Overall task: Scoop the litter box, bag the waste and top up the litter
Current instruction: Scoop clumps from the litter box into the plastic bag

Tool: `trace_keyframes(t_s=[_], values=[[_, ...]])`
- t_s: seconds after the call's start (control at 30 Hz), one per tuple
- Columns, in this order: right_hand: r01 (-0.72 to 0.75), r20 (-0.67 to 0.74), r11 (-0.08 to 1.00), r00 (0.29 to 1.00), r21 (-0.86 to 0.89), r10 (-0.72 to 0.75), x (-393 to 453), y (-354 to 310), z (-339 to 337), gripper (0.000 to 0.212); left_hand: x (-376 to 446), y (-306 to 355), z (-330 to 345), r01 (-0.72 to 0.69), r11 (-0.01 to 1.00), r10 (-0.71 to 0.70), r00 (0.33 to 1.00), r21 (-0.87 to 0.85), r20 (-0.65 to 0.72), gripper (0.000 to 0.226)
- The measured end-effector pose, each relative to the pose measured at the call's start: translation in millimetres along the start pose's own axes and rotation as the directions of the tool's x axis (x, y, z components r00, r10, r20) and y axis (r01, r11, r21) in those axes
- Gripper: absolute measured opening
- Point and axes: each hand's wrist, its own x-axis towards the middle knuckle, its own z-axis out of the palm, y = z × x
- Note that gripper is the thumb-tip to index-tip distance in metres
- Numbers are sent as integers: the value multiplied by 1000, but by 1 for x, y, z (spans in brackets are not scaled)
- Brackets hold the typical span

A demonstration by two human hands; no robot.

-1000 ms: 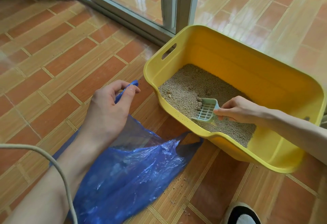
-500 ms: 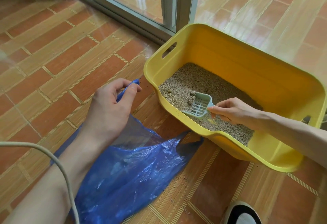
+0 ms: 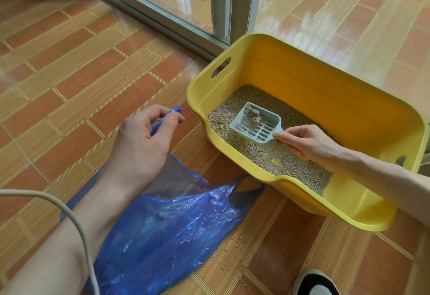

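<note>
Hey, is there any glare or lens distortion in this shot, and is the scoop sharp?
Head view: strong daylight glare on the floor tiles beyond the door frame; wide-angle bending of tile lines near the edges; the scoop and its clumps are sharp, no motion blur.

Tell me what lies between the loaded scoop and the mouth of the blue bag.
In the head view, the yellow litter box's near wall stands between the scoop and the blue bag; beyond it, a short strip of tiled floor.

A sliding glass door [image 3: 176, 3], a pale cable [image 3: 76, 225] and a slipper [image 3: 314, 283] over tiled floor [image 3: 69, 73].
</note>
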Motion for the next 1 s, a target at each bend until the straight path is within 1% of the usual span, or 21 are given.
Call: trace_keyframes(t_s=[0.17,0.27,0.43,0.7,0.83,0.93,1.0], values=[[15,-43,999,999,-29,-16,0,-1,0,34,1,-3,0,-4,1000,4,1000,7,3,23],[16,-53,1000,998,-14,-17,1,1,-2,35,1,-6,-1,2,1000,-2,1000,-5,4,26],[-2,-108,1000,994,-18,0,1,0,-5,35,1,-6,-1,8,1000,-8,1000,7,6,23],[-31,-133,1000,991,1,31,-2,-6,-5,36,1,-6,-3,18,1000,-18,1000,3,10,24],[-3,-114,1000,994,3,3,-11,-16,-1,37,1,-7,-4,10,1000,-11,1000,11,5,23],[34,-67,999,997,5,-33,-24,-35,5,40,0,-5,-6,4,1000,-4,1000,3,0,24],[29,-13,999,999,-25,-30,-34,-52,8,40,-1,-3,-9,-2,1000,2,1000,-8,4,24]])
